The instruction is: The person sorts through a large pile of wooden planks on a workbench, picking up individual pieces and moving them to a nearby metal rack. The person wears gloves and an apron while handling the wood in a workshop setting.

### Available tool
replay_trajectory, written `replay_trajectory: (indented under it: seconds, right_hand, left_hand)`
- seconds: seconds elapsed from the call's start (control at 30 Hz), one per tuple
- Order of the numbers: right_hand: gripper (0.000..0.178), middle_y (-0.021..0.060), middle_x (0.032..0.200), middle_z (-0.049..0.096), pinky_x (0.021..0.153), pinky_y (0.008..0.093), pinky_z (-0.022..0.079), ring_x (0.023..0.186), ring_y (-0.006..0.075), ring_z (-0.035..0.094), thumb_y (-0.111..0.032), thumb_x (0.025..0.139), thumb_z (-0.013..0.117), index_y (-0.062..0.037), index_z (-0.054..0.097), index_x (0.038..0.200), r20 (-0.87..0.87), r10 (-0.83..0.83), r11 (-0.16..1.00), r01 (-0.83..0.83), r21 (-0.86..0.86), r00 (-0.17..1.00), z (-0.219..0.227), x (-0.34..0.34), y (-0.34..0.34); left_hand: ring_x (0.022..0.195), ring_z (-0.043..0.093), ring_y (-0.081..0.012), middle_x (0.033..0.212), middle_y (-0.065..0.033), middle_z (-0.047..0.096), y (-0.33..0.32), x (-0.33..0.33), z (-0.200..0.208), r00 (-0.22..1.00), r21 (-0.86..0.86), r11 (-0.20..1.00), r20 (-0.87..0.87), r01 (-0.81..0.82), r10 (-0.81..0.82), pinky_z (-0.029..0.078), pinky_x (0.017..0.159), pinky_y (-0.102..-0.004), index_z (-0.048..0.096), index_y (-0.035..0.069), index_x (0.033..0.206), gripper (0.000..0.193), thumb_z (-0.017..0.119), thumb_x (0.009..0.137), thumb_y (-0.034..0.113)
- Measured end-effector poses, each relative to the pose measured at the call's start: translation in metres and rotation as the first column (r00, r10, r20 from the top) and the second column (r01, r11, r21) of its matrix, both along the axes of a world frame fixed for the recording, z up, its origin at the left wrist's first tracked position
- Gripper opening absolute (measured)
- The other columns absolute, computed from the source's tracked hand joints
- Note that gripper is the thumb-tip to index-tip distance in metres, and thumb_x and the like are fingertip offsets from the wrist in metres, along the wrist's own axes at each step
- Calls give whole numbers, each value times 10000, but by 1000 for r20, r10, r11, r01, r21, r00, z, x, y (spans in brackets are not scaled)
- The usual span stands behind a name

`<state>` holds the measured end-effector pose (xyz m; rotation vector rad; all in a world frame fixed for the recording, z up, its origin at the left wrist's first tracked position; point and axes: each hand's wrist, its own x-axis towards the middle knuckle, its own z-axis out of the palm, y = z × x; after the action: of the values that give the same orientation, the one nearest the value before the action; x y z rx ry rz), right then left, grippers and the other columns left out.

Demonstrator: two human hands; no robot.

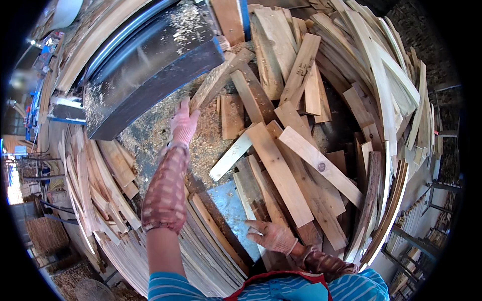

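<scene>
My left hand, in a pale pink knitted glove, reaches forward over the sawdust. Its fingers and thumb are around the near end of a narrow wooden board, which slants away to the right toward the pile. My right hand, gloved too, is close to my body on the right. Its fingers are apart and point left, with nothing in them, above the boards and beside a pale blue surface. A pale knotted board and a wide plank lie beyond it.
A dark metal machine bed strewn with shavings stands at the far left. Sawdust covers the ground beside it. Long strips are heaped at the right; more stacked strips lie at the left and near my body.
</scene>
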<state>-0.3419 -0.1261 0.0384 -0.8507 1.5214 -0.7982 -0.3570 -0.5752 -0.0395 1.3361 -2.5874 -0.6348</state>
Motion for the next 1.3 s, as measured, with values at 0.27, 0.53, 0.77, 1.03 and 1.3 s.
replay_trajectory:
  seconds: [0.27,0.53,0.77,1.03,1.3]
  right_hand:
    - [517,212,1050,733,832,436,565,978,390,709,-400,997,628,-85,565,1403,-98,27,1000,-26,5,995,2,-1,0]
    - [565,245,1132,703,869,500,556,1006,440,683,-504,1000,554,-145,522,1435,-185,84,996,-90,-23,979,0,6,6]
    - [576,193,1159,728,937,343,538,1034,251,710,-349,979,690,56,565,1370,43,-353,925,356,-135,934,-32,13,14]
    - [521,92,1038,717,812,312,570,898,175,695,-265,995,658,81,558,1372,565,-518,806,588,71,642,52,3,2]
    - [470,118,1133,716,876,320,583,981,197,706,-171,965,676,91,583,1343,720,-611,624,761,180,331,57,22,49]
  left_hand:
    - [1273,559,-424,1402,-245,544,8,-40,-9,958,-18,999,283,49,-42,476,1046,-502,345,93,1514,925,829,780,382]
    - [971,706,-307,1246,-179,652,74,43,71,936,751,659,-199,-45,290,619,832,-423,454,41,1445,662,745,907,294]
    - [977,716,-281,1162,-179,692,208,118,107,680,903,48,-356,427,641,635,791,-391,542,-25,1368,631,670,970,447]
    - [995,720,-234,1168,-98,701,345,171,137,604,939,66,-269,336,750,621,823,-377,570,15,1375,497,721,958,240]
    - [964,709,-210,1151,-77,702,402,183,156,572,920,294,-392,260,721,611,793,-353,553,41,1403,502,671,924,131]
